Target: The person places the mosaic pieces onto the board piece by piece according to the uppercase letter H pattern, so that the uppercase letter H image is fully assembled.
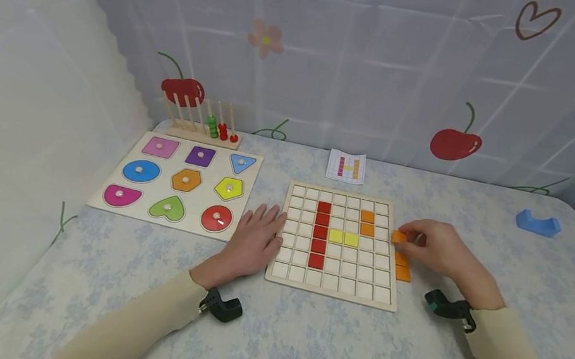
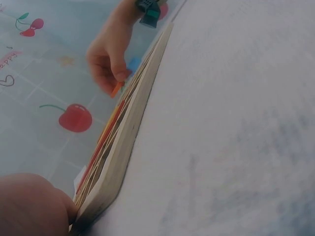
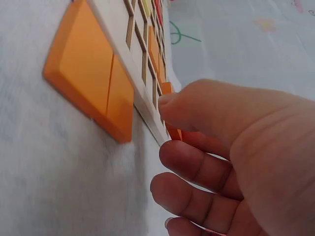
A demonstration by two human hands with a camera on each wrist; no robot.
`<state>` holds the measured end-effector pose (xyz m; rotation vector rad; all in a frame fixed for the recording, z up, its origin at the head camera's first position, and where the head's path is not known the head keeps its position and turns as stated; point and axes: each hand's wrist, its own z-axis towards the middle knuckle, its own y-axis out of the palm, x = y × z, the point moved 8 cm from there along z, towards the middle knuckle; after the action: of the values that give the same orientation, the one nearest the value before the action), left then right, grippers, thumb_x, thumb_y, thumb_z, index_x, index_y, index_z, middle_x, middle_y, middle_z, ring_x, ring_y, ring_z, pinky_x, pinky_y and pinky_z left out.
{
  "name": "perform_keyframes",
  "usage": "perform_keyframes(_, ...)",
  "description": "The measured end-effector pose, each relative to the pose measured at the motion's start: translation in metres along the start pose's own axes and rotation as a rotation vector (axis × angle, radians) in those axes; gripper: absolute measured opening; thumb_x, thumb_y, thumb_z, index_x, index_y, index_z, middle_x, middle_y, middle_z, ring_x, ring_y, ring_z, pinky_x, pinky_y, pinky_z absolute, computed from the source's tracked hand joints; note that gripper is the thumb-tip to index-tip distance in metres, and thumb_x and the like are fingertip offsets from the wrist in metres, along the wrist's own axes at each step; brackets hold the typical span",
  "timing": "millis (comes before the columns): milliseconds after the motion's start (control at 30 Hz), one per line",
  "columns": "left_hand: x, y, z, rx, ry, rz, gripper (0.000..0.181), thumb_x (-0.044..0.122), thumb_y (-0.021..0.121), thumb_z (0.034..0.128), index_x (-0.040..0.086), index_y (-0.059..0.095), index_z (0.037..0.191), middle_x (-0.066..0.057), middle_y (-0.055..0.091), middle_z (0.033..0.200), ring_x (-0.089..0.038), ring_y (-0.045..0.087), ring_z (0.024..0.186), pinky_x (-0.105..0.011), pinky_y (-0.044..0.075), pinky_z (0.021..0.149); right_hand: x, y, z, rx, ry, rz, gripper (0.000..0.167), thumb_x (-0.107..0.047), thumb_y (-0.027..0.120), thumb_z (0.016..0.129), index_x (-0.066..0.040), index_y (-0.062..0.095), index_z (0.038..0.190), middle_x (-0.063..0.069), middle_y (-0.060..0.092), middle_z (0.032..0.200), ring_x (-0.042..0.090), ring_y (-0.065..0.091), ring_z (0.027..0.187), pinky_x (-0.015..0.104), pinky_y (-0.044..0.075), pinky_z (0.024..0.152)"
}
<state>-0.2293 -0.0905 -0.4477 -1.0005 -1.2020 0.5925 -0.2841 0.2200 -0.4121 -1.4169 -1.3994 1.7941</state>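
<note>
A wooden grid board (image 1: 331,294) lies flat on the table, with several red tiles (image 1: 320,232) in one column. Two yellow tiles (image 1: 343,237) and two orange tiles (image 1: 367,222) also sit in its cells. My right hand (image 1: 439,248) pinches an orange square tile (image 1: 399,237) between thumb and fingers at the board's right edge; the fingers partly cover it in the right wrist view. Beside that edge lie two more orange tiles (image 3: 86,64) on the cloth. With fingers straight, my left hand (image 1: 255,241) rests at the board's left edge.
A shape puzzle board (image 1: 198,196) lies left, partly beside my left hand. Behind it stands a peg stand (image 1: 202,137) with green and red beads. A pattern card (image 1: 346,167) lies beyond the grid; a blue curved block (image 1: 538,224) is far right.
</note>
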Motion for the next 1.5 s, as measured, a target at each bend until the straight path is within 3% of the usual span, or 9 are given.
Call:
perform_keyframes(867, 0.000, -0.001, 0.000, -0.004, -0.013, 0.001, 0.055, 0.025, 0.044, 0.1054, 0.006, 0.040, 0.156, -0.018, 0.033, 0.165, -0.041, 0.019, 0.158, -0.062, 0.015, 0.125, -0.044, 0.020, 0.017, -0.045, -0.096, -0.018, 0.033, -0.012, 0.079, 0.087, 0.002, 0.075, 0.117, 0.004, 0.069, 0.086, 0.014, 0.053, 0.074, 0.027, 0.046, 0.065)
perform_keyframes(1233, 0.001, -0.001, 0.000, -0.008, -0.008, 0.003, 0.055, 0.025, 0.044, 0.1052, 0.005, 0.041, 0.156, -0.018, 0.033, 0.165, -0.041, 0.020, 0.158, -0.062, 0.015, 0.125, -0.045, 0.028, 0.017, -0.058, -0.069, -0.025, 0.032, -0.012, 0.078, 0.087, 0.000, 0.075, 0.117, 0.002, 0.067, 0.085, 0.015, 0.052, 0.076, 0.027, 0.044, 0.066)
perform_keyframes(1500, -0.002, 0.001, 0.001, -0.011, -0.014, -0.005, 0.055, 0.025, 0.044, 0.1051, 0.006, 0.041, 0.156, -0.018, 0.033, 0.166, -0.040, 0.019, 0.158, -0.062, 0.015, 0.125, -0.046, 0.027, 0.016, -0.048, -0.092, -0.019, 0.031, -0.011, 0.078, 0.087, 0.000, 0.075, 0.116, 0.003, 0.069, 0.087, 0.015, 0.052, 0.076, 0.027, 0.046, 0.067)
